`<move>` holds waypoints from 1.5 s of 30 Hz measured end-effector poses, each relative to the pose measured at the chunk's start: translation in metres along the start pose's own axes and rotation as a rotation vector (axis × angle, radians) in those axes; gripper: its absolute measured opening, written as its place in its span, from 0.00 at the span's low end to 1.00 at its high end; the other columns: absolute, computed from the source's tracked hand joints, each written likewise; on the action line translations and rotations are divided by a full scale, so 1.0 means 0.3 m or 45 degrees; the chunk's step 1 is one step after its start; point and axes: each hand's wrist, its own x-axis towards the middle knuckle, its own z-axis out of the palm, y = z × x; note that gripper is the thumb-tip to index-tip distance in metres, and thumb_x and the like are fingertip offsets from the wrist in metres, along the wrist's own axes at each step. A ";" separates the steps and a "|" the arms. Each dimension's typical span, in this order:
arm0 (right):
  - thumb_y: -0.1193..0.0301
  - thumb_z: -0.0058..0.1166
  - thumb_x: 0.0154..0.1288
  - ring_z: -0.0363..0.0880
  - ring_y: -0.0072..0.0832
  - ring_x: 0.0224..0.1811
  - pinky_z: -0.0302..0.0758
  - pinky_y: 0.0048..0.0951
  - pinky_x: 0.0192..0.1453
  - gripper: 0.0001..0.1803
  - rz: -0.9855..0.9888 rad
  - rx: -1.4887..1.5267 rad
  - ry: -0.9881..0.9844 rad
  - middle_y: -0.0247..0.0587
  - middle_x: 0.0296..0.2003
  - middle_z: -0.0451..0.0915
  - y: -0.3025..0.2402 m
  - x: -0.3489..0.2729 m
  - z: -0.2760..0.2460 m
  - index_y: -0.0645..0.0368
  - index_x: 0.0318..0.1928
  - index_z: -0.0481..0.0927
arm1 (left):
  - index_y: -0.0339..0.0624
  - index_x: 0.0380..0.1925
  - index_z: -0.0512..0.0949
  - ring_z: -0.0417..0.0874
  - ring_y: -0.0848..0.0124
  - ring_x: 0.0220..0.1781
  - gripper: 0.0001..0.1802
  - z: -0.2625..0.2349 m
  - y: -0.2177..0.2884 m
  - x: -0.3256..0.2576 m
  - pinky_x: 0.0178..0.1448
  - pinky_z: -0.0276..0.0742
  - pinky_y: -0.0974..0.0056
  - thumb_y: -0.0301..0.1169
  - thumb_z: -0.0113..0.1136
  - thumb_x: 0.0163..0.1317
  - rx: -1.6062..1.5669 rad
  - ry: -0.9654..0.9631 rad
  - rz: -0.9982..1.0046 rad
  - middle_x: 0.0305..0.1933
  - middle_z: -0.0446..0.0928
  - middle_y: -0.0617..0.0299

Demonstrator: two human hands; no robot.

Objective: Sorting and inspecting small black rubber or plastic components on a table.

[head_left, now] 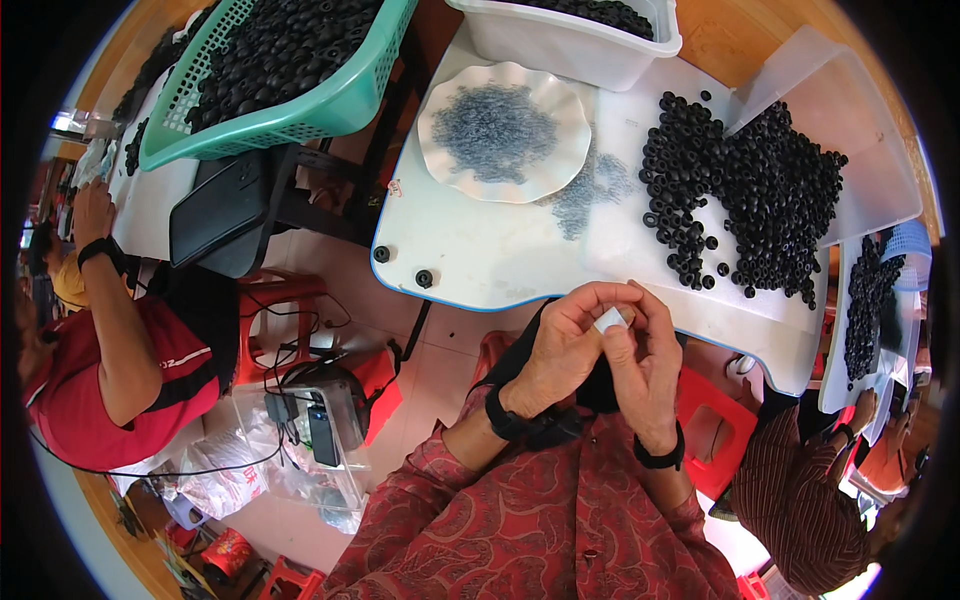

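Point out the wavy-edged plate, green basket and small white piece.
Wavy-edged plate (573,138): head view, bare right rim.
Green basket (292,134): head view, near side wall.
Small white piece (608,320): head view, middle of its visible face.

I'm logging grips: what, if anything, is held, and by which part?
A small white piece shows where left hand and right hand meet; whether and where it's gripped is unclear.

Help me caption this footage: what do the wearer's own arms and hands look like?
The sleeves are dark red with a curving, leaf-like pattern, ending partway down the forearms. The left wristband and right wristband are both black. Neither the left hand nor the right hand wears a glove.
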 end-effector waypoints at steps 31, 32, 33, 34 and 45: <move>0.64 0.56 0.70 0.71 0.19 0.43 0.70 0.21 0.48 0.29 0.151 0.013 0.018 0.36 0.43 0.74 -0.032 -0.008 0.007 0.68 0.64 0.66 | 0.31 0.53 0.75 0.80 0.74 0.41 0.16 -0.003 -0.019 -0.008 0.46 0.83 0.69 0.25 0.59 0.66 -0.259 -0.051 -0.101 0.42 0.74 0.63; 0.64 0.56 0.70 0.71 0.19 0.42 0.70 0.21 0.48 0.29 0.174 -0.020 0.010 0.35 0.42 0.74 -0.036 -0.005 0.005 0.68 0.64 0.66 | 0.31 0.53 0.75 0.80 0.74 0.41 0.16 -0.003 -0.024 -0.007 0.46 0.83 0.69 0.26 0.59 0.67 -0.262 -0.051 -0.085 0.43 0.74 0.63; 0.64 0.56 0.70 0.71 0.19 0.41 0.70 0.21 0.47 0.30 0.199 -0.052 0.004 0.35 0.40 0.74 -0.037 -0.003 0.003 0.68 0.64 0.66 | 0.31 0.53 0.75 0.80 0.74 0.40 0.17 -0.002 -0.028 -0.006 0.45 0.84 0.68 0.27 0.59 0.67 -0.263 -0.052 -0.072 0.43 0.74 0.63; 0.63 0.56 0.70 0.70 0.19 0.40 0.70 0.21 0.46 0.30 0.224 -0.084 -0.003 0.34 0.39 0.74 -0.037 -0.001 0.001 0.69 0.64 0.66 | 0.31 0.53 0.75 0.80 0.74 0.40 0.17 -0.001 -0.029 -0.005 0.46 0.84 0.68 0.27 0.59 0.67 -0.256 -0.054 -0.066 0.43 0.74 0.63; 0.61 0.59 0.67 0.67 0.17 0.36 0.68 0.19 0.42 0.33 0.207 -0.076 0.010 0.32 0.37 0.73 -0.064 0.005 -0.007 0.69 0.65 0.65 | 0.32 0.52 0.75 0.79 0.75 0.38 0.20 0.005 -0.022 0.000 0.45 0.80 0.70 0.35 0.62 0.67 -0.247 -0.133 -0.049 0.42 0.75 0.62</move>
